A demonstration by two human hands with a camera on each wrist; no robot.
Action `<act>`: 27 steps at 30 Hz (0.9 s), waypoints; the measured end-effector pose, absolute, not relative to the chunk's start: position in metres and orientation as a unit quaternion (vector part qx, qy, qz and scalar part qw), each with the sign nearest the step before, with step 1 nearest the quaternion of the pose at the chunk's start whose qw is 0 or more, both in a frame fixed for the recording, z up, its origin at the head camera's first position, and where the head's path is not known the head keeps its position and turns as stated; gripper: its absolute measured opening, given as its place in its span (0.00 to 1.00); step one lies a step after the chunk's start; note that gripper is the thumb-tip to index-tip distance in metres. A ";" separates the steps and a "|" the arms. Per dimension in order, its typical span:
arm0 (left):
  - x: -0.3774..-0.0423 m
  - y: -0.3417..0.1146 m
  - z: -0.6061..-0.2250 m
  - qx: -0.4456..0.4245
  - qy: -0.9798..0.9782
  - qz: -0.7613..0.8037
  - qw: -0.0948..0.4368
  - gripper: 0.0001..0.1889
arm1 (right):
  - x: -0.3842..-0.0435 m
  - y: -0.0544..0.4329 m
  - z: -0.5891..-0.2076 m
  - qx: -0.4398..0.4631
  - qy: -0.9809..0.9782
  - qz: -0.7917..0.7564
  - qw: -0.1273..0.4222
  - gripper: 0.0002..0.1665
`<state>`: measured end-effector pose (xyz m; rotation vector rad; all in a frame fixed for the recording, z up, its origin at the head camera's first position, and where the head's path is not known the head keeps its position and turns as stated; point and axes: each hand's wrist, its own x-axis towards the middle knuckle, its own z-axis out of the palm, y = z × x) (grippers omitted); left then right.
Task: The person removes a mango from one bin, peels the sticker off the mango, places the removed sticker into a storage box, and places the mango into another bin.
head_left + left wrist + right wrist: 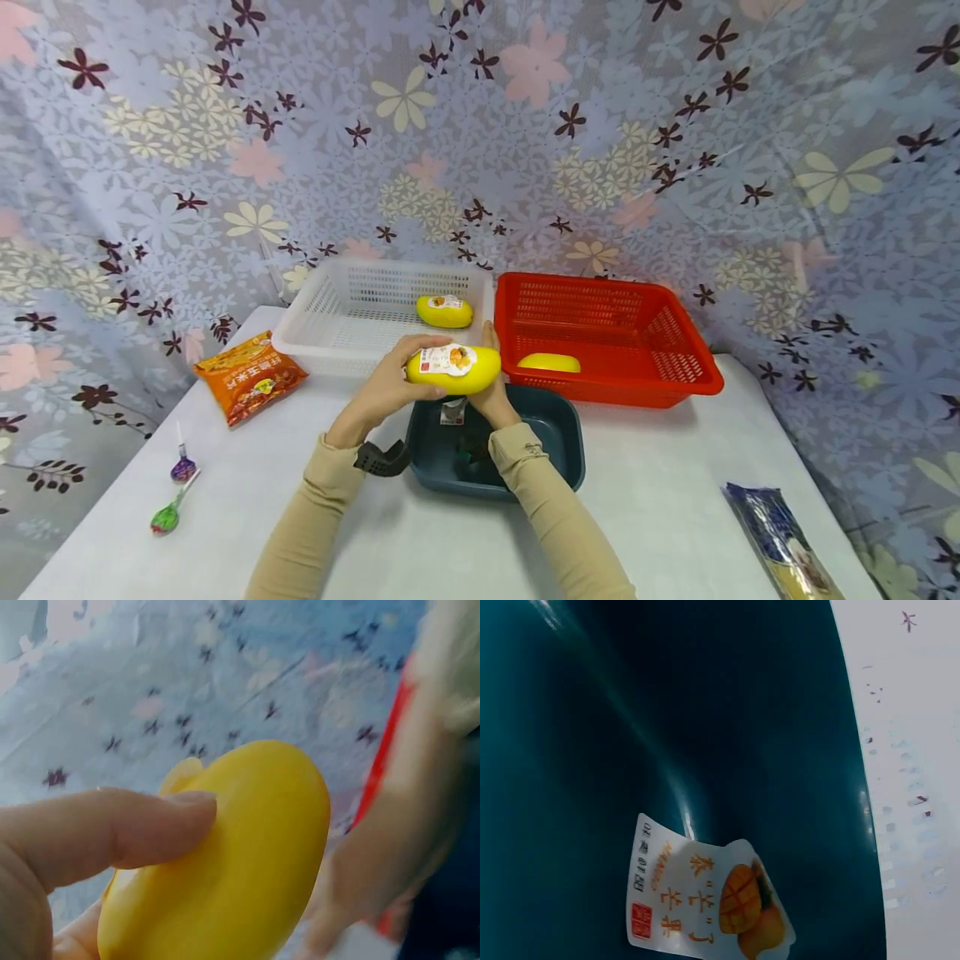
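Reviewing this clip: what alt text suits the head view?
A person's left hand grips a labelled yellow object by the far edge of a teal bin, the right hand partly hidden behind the object. Beyond, a white basket and a red basket each contain another yellow object.

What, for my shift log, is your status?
Left hand grips yellow item. Right hand partly behind it, grip unclear. Mango label in blue bin. No obstruction seen.

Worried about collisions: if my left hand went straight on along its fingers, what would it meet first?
Probably the right hand, by the yellow item, though depth is unclear.
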<state>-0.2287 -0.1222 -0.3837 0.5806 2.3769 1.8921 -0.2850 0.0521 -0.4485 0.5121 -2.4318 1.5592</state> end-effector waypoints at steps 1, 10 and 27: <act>-0.221 -0.121 -0.387 0.194 0.767 0.611 0.029 0.35 | -0.285 0.053 -0.448 0.166 -0.828 0.527 0.095 0.50; -0.160 -0.109 -0.405 0.248 0.764 0.593 0.062 0.33 | -0.293 0.054 -0.441 0.101 -0.861 0.499 0.006 0.49; -0.098 -0.080 -0.460 0.280 0.800 0.517 0.118 0.33 | -0.243 0.117 -0.417 0.204 -0.835 0.502 -0.098 0.41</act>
